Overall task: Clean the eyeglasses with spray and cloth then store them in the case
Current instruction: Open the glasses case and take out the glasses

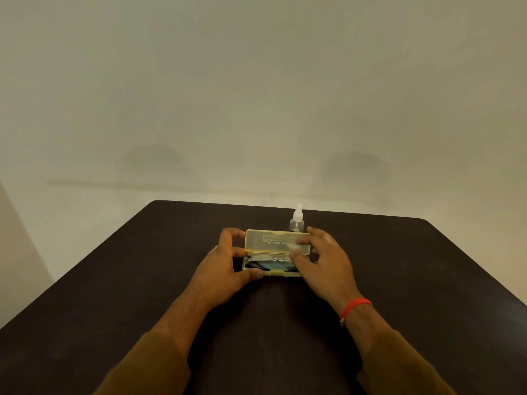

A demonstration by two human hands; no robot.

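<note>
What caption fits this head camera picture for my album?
Two hands hold an open translucent yellow plastic glasses case before a clear spray bottle.

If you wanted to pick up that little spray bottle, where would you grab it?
Probably around the clear round body of the spray bottle, below the narrow white nozzle. It stands upright just behind the open case, so come from the right side or from above, clear of the raised lid.

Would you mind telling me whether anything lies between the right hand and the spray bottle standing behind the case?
Yes. The raised lid of the open case stands between the right hand and the spray bottle; the bottle is directly behind it. The hand would likely need to go over or around the lid.
</note>
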